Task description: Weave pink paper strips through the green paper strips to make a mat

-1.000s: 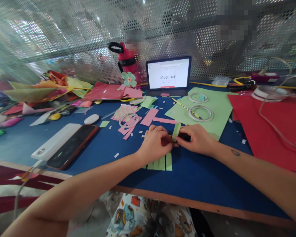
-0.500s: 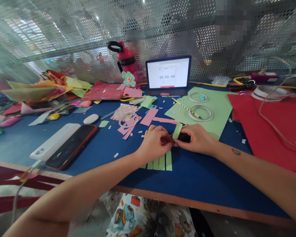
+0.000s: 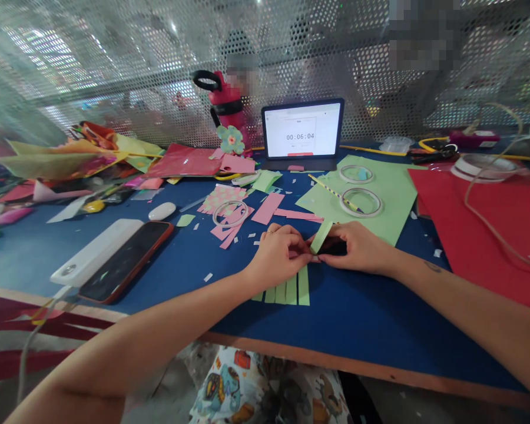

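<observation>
My left hand (image 3: 279,254) lies with bent fingers over a row of green paper strips (image 3: 292,288), its thumb and forefinger pinched at their top end. One green strip (image 3: 321,237) stands up and slants between both hands. Its lower end meets my left fingertips. My right hand (image 3: 361,248) is curled from the other side, forefinger behind the raised strip and thumb low beside a small piece of pink paper (image 3: 317,258). The fingertips partly hide where the papers meet.
Pink strips (image 3: 267,209) and a tape roll (image 3: 230,214) lie beyond my hands. Two tape rolls and a pencil (image 3: 335,193) rest on a green sheet (image 3: 391,188). A red sheet (image 3: 490,229) is right; a phone (image 3: 126,262) and white power bank (image 3: 97,250) are left. A tablet (image 3: 302,129) stands behind.
The raised green strip now leans further right and shows more of its length. My right thumb has shifted slightly right, away from the strip's lower end. My left hand stays nearly in place.
</observation>
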Demonstrator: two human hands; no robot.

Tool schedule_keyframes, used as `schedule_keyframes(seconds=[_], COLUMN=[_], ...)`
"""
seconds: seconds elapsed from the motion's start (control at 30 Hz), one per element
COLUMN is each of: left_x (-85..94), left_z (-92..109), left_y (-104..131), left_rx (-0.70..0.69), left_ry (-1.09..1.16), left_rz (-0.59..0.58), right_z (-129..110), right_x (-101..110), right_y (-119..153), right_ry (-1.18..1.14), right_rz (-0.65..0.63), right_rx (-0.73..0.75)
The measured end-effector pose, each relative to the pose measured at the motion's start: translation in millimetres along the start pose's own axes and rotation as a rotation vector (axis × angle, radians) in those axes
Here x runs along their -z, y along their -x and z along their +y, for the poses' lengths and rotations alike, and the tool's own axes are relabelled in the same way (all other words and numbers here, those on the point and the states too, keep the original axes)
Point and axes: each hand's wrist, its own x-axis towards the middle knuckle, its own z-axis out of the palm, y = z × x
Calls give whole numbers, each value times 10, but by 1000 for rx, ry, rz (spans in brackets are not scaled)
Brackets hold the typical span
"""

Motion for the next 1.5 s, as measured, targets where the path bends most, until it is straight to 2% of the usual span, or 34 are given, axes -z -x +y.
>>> schedule_keyframes(seconds=[0.77,1.2,1.5], left_x=[0,18,49], left_z=[-4,8,7], left_y=[-1,13,15], left_rx=[-17,-16,-57], left_ry=[-13,-71,-65], left_rz=[21,-8,-18], right_z=[4,12,8], right_x=[-2,-63,-70], right_y=[17,14,-1], right_ry=[20,87,104], right_rz=[-8,86,88], right_rx=[34,38,19])
